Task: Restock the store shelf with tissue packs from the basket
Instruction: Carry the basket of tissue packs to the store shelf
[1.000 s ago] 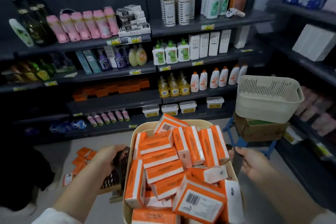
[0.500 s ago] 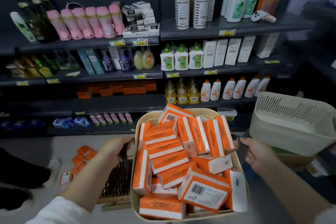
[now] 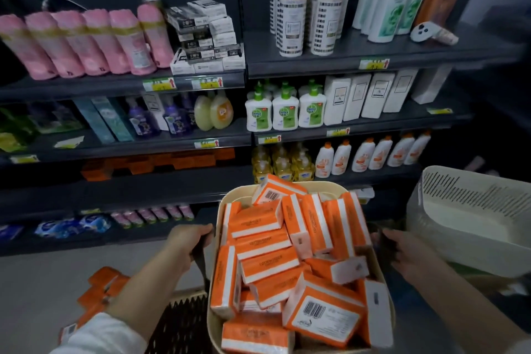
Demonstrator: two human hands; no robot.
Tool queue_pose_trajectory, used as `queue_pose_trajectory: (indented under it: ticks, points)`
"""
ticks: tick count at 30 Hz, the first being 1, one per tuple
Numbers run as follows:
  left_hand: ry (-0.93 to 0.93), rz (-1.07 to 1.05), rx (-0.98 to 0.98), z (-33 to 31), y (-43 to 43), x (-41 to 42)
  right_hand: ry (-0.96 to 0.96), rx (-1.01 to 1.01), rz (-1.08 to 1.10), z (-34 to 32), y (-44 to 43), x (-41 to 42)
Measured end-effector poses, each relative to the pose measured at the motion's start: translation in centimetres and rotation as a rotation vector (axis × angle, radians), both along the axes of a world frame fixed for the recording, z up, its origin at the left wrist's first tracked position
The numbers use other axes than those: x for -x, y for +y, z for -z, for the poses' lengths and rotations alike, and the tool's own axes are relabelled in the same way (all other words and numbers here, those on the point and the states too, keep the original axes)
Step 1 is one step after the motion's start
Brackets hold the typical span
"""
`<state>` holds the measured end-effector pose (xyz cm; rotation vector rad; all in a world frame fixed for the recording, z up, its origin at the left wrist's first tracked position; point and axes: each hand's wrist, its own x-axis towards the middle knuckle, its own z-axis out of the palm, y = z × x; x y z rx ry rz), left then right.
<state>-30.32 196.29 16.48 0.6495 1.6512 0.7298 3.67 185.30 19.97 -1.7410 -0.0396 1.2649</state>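
**Loaded basket reaches the tissue shelf**

You hold the cream basket (image 3: 220, 218) level in front of the dark shelving, one hand on each side. Your left hand (image 3: 186, 241) curls round the dark handle on its left. Your right hand (image 3: 402, 251) grips the matching handle on its right, though blur softens that side. Orange-and-white tissue packs (image 3: 267, 264) are heaped above the rim, several standing on edge, and one at the far rim is tilted up with its barcode showing.

They most likely go on the third shelf (image 3: 129, 185) down in the left bay. There a row of orange packs (image 3: 161, 162) lies towards the back, and the front edge is bare. Loose packs (image 3: 100, 287) lie on the floor at lower left, beside a dark lattice crate (image 3: 184, 320) that sits below the basket's left side. A white slotted basket (image 3: 474, 210) stands just beside your right hand.

The step in hand looks like bringing the load up to the shelf, and none of it is shelved yet. Carry the basket flat, because the heap rides above the rim and a tilt would likely spill the top packs. Rest the basket on something steady before you free a hand, as a one-handed hold would probably tip it. Then lay the packs flat along the front edge, lined up with the row behind.
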Motion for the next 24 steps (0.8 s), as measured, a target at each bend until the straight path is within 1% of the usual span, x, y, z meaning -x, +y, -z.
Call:
queue_pose_trajectory:
  ticks: [5,13,16,21,24]
  points:
    - [0.004,0.071,-0.005,0.5,5.8,-0.2,0.014,-0.003,0.067,1.1,3.8,0.2]
    - [0.02,0.163,-0.002,0.8,11.7,-2.5,-0.038,-0.009,0.092,2.4,8.9,-1.9]
    - [0.029,0.195,0.025,1.2,13.3,-4.3,-0.029,-0.003,0.118,3.6,10.6,-3.7]
    - [0.033,0.223,0.071,1.9,16.5,-8.4,0.054,-0.014,0.199,5.3,14.1,-7.9]
    - [0.056,0.265,0.111,2.4,18.8,-11.4,0.066,0.006,0.227,6.2,15.8,-10.6]
